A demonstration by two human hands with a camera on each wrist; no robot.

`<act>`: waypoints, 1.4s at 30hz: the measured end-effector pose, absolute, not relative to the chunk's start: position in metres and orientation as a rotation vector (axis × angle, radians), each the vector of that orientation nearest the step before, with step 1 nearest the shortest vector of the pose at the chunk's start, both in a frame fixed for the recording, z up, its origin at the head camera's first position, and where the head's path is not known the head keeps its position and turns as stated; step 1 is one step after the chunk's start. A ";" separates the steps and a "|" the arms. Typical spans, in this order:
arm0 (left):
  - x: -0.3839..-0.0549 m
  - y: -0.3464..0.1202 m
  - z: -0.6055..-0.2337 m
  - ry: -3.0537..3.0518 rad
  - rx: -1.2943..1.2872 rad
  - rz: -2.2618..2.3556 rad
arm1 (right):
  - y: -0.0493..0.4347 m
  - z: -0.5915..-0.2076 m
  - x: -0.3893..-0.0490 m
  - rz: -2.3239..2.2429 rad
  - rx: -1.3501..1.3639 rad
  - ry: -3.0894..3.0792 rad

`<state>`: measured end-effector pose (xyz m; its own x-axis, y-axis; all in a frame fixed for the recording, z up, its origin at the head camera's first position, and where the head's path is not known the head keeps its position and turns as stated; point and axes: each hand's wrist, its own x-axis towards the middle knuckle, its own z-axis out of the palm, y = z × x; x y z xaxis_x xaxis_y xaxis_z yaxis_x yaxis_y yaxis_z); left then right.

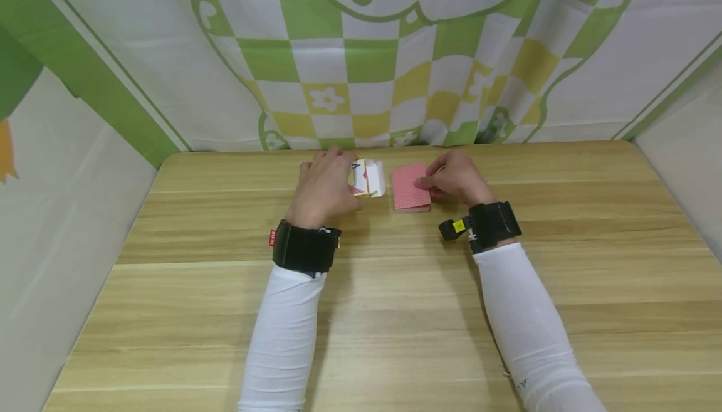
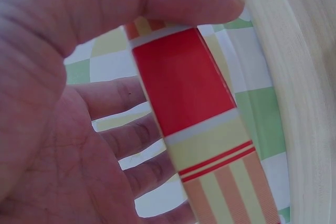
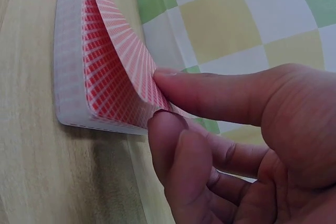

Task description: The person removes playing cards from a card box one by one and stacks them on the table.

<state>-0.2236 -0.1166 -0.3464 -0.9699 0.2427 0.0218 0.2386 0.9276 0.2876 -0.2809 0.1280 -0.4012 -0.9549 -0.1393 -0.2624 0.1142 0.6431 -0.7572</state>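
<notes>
My left hand (image 1: 323,187) grips a card box (image 1: 375,177) near the table's far edge. In the left wrist view the box (image 2: 184,82) shows a red panel and striped bands, with the thumb on one side and the fingers behind it. Just right of it, a deck of playing cards (image 1: 410,187) with red patterned backs lies face down. My right hand (image 1: 455,177) pinches the top card (image 3: 131,51) at its edge between thumb and fingers. That card bends up from the stack (image 3: 71,56), which stays on the table.
The wooden table (image 1: 383,311) ends at a green, white and yellow checked curtain (image 1: 372,61) just beyond the cards. A black strap (image 1: 307,248) is on the left wrist. Another strap (image 1: 495,224) with a small camera is on the right.
</notes>
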 end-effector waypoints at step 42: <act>-0.224 -0.115 -0.347 3.056 0.383 0.438 | 0.122 -0.399 -0.277 -1.047 0.058 2.649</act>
